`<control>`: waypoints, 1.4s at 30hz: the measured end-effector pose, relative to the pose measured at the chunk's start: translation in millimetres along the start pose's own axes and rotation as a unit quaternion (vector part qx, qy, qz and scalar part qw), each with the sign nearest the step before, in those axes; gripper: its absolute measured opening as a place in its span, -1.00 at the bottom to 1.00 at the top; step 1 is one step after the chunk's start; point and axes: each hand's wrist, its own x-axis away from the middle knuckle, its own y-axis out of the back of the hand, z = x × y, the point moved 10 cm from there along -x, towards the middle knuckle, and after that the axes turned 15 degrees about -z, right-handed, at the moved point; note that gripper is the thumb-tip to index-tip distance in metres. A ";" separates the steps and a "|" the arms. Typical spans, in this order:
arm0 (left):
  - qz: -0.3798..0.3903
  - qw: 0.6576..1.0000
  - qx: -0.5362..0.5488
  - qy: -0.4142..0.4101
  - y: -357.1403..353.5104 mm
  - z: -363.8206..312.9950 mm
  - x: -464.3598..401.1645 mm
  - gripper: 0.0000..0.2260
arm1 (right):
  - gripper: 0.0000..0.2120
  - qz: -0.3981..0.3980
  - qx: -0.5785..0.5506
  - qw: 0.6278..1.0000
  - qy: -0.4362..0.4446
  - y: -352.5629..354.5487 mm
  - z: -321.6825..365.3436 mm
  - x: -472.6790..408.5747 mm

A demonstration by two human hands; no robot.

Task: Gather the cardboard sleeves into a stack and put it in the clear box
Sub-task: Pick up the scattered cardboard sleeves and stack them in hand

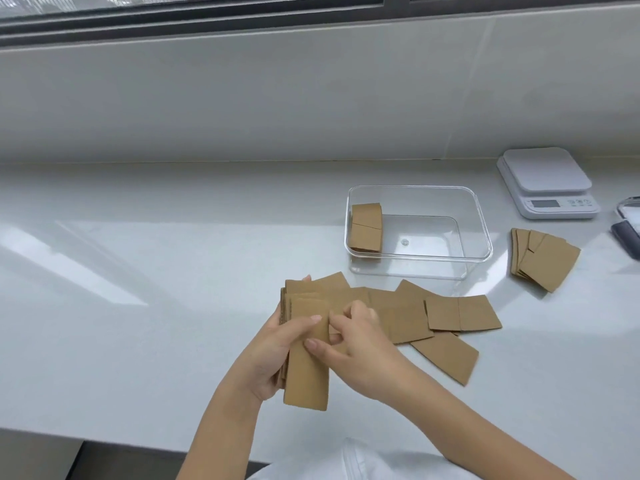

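Two hands on sleeve stack (306, 372), left fingers (304, 323) clamping it (thumb on top), right fingers (317, 344) pinching its edge

Bright, even daylight from the window (190, 8) along the top of the frame. Pale glare streaks on the glossy white table (104, 265) at left center. Shadows soft and faint. Clear box (419, 233) walls catch small highlights. Wide-angle bend at the edges, window frame curves. Overall slightly soft, hands mildly blurred, colors washed.
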 end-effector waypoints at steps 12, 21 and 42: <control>-0.102 0.937 0.329 0.055 47.0 6.4 -17.3 -0.73 | -0.64 -0.105 0.119 0.987 -0.024 35.3 -115.8 -31.4; -0.128 0.930 0.333 0.088 46.9 19.2 -25.2 -0.79 | -0.52 -0.070 0.225 0.971 0.040 2.3 -98.9 -24.9; -0.109 0.950 0.274 0.103 42.6 19.4 -35.3 -0.87 | -0.50 -0.059 0.172 0.974 -0.132 67.6 -157.9 -36.7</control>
